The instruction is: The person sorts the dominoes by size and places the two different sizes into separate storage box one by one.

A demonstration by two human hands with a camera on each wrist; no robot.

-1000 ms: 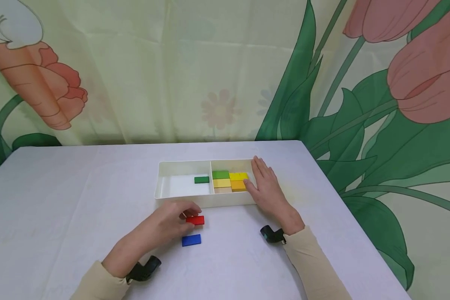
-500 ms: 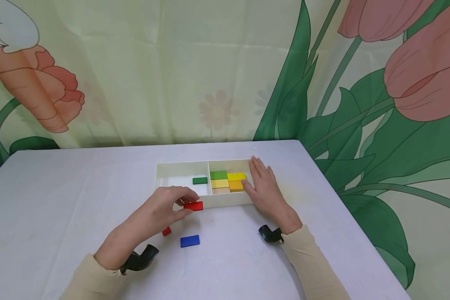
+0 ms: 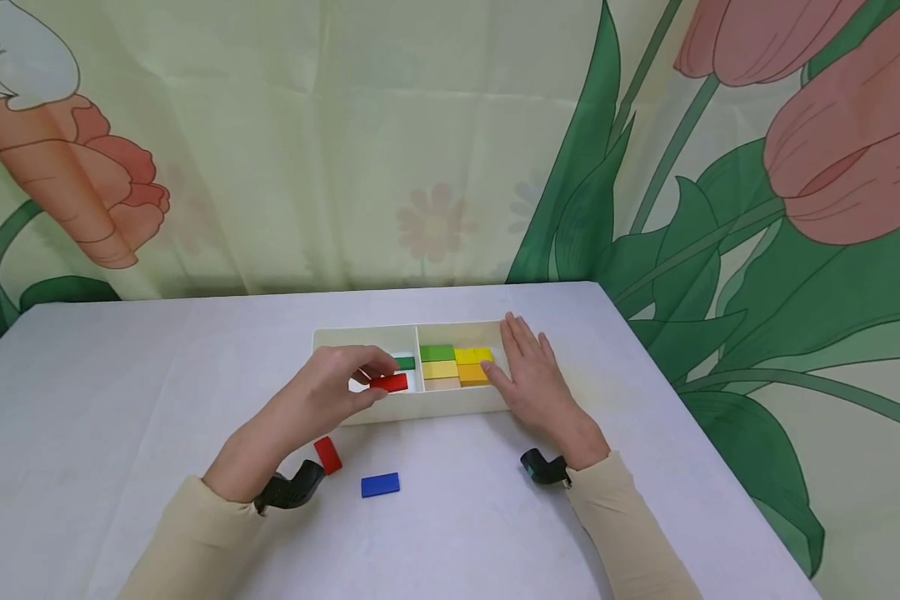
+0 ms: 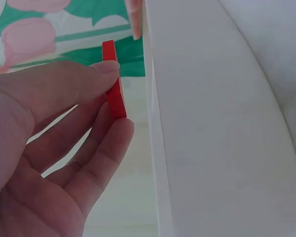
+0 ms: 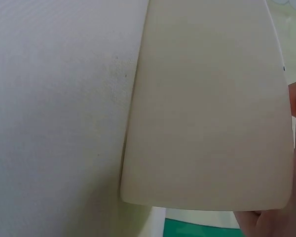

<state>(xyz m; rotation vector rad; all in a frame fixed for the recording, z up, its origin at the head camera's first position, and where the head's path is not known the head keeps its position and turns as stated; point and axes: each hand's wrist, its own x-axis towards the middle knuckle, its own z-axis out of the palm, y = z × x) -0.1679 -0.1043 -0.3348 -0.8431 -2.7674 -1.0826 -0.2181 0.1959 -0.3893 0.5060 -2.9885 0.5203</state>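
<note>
Currently | red block (image 3: 388, 382) over box (image 3: 450, 404), left half, by near edge | left hand (image 3: 336, 379): thumb and fingers pinching it | right hand (image 3: 534, 385): fingers straight, at box's right edge | likely light, stiff, slick; grip long sides

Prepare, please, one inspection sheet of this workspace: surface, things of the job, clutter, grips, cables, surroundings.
Surface: white-covered table.
Job's things: white tray, with a green block in its left compartment and coloured blocks in its right one; a loose red block and a blue block lie before it.
Clutter: nothing seen.
Grips: left grip pinches a second red block over the left compartment; right grip rests at the tray's right end.
Cables: nothing seen.
Surroundings: printed backdrop behind the table.
</note>
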